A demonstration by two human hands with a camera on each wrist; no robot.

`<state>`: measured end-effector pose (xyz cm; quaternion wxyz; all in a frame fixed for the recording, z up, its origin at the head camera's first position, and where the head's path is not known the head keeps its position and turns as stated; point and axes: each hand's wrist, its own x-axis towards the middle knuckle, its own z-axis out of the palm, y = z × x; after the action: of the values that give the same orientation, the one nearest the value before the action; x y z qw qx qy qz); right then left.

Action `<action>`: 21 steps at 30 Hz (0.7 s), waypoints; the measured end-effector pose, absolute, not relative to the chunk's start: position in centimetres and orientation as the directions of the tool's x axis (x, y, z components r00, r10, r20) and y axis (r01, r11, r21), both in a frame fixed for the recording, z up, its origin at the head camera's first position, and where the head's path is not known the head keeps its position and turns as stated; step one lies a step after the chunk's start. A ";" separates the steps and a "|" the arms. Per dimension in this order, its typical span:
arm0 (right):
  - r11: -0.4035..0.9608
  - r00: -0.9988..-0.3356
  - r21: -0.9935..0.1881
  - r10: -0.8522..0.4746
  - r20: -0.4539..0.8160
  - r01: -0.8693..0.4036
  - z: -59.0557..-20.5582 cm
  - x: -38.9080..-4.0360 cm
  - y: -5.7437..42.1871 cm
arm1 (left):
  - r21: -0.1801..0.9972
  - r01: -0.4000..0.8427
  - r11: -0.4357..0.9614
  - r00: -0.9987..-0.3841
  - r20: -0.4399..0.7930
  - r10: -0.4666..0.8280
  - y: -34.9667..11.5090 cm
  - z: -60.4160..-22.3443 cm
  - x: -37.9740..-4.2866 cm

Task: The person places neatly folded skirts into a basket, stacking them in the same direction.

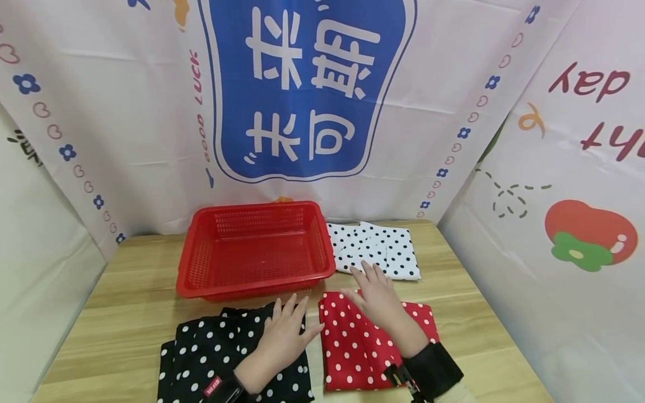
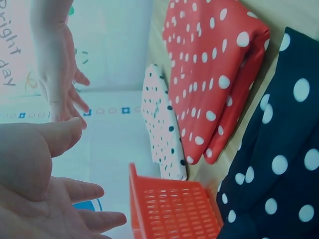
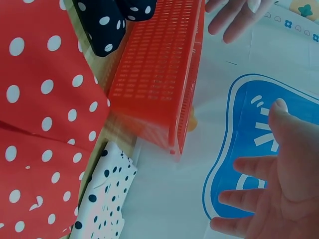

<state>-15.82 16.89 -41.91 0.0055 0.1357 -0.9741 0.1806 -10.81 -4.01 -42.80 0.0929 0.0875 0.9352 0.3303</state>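
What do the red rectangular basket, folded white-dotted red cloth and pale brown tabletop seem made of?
The perforated red rectangular basket looks like moulded plastic, slightly glossy: regular holes, faint highlights along its rim. The folded white-dotted red cloth looks like matte fabric, judging by its soft creases; fibre unclear. The smooth-looking, pale brown tabletop may be wood or laminate: grain streaks show.

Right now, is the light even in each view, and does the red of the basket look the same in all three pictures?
Head view: soft, fairly even light, the basket deep red, a soft shadow beneath it on the table; left wrist view: hazier, with a cool cast, the basket more orange, the red cloth lighter; right wrist view: similarly cool, the basket again orange-red.
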 end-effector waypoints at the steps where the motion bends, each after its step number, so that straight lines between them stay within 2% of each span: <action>1: 0.899 -0.964 -0.350 -0.259 0.057 -0.262 -42.0 -15.7 17.0 | 0.637 0.095 0.765 -0.967 -0.124 0.224 -3.9 -42.9 -10.8; 8: 0.905 -0.970 -0.352 -0.241 0.040 -0.239 -42.3 -14.7 17.8 | 0.646 0.069 0.760 -0.958 -0.170 0.231 -3.4 -43.8 -10.7; 16: 0.914 -0.979 -0.353 -0.197 0.044 -0.200 -43.1 -14.1 19.0 | 0.735 -0.015 0.678 -0.944 -0.234 0.232 -3.1 -45.1 -11.2; 21: 0.915 -0.985 -0.366 -0.172 0.024 -0.169 -43.5 -13.7 19.6 | 0.749 -0.060 0.660 -0.936 -0.271 0.223 -2.7 -46.0 -11.6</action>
<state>-13.70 19.56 -43.51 -0.0044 0.0872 -0.9786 0.1864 -11.57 -2.71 -45.97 0.1724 0.0456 0.8946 0.4098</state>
